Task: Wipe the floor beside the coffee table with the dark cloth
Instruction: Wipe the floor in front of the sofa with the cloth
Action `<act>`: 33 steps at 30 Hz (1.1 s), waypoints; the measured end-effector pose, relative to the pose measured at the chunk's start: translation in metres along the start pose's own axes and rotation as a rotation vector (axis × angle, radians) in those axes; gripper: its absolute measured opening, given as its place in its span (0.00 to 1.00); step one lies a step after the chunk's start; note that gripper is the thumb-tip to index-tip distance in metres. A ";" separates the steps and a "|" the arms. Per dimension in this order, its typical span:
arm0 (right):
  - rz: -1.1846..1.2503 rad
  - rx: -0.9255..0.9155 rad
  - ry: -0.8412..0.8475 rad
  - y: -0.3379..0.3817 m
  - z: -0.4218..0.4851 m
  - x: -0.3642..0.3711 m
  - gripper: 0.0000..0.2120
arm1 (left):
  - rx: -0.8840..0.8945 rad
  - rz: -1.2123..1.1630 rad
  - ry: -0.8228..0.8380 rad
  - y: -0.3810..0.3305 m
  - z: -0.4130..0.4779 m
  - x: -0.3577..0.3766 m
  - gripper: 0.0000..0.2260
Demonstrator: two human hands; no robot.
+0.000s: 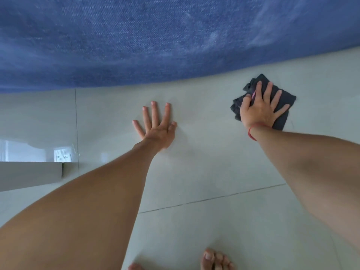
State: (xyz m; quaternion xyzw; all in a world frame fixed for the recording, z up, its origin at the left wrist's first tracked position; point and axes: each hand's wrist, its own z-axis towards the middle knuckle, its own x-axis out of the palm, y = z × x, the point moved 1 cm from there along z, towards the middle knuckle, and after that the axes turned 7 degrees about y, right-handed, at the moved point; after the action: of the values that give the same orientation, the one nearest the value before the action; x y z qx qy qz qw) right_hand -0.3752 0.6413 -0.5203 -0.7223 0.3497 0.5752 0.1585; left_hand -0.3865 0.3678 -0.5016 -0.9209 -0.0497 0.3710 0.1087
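Observation:
The dark grey cloth [286,98] lies bunched on the pale tiled floor [204,168] at the upper right, close to the edge of a blue rug. My right hand [261,108] presses flat on top of it with fingers spread, a red string around the wrist. My left hand [155,127] rests palm down on the bare tile near the middle, fingers apart and holding nothing. A white corner of low furniture [31,174], possibly the coffee table, shows at the left edge.
A blue woven rug [155,39] fills the upper part of the view, its edge curving just beyond the cloth. Grout lines [214,198] cross the tiles. My bare toes [214,260] show at the bottom edge.

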 end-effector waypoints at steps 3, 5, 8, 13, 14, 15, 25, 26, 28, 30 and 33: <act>-0.065 -0.113 0.000 0.025 -0.003 0.005 0.28 | 0.013 -0.007 0.008 0.000 0.002 0.000 0.25; -0.079 -0.232 0.009 0.051 -0.012 0.011 0.27 | 0.010 -0.003 0.004 0.000 0.002 -0.003 0.25; -0.105 -0.478 0.042 0.102 -0.046 0.026 0.27 | 0.052 -0.110 -0.030 -0.002 -0.002 -0.006 0.25; -0.151 -0.785 0.144 0.159 -0.123 0.062 0.27 | 0.053 -0.410 -0.419 0.066 -0.036 -0.001 0.24; -0.149 -0.811 0.145 0.160 -0.134 0.067 0.27 | 0.005 -0.341 -0.431 0.086 -0.045 0.000 0.24; -0.151 -0.836 0.143 0.159 -0.144 0.070 0.26 | -0.033 -0.266 -0.414 0.103 -0.052 -0.001 0.24; -0.120 -0.643 0.079 0.008 -0.156 0.047 0.25 | -0.311 -0.300 -0.196 0.125 -0.063 0.014 0.28; -0.126 -0.542 0.050 -0.010 -0.145 0.040 0.26 | -0.310 -0.302 -0.171 0.126 -0.062 0.014 0.28; -0.117 -0.360 0.037 -0.030 -0.124 0.028 0.27 | -0.302 -0.289 -0.129 0.130 -0.062 0.013 0.28; -0.073 -0.201 0.062 -0.023 -0.108 0.026 0.28 | -0.290 -0.279 -0.117 0.132 -0.061 0.012 0.28; -0.011 -0.040 0.024 0.015 -0.099 0.033 0.27 | -0.282 -0.275 -0.101 0.131 -0.060 0.011 0.28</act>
State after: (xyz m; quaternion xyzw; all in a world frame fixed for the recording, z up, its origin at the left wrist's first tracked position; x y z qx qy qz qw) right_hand -0.3110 0.5569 -0.5205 -0.7340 0.3362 0.5725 0.1431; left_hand -0.3356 0.2323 -0.4983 -0.8918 -0.2316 0.3878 0.0257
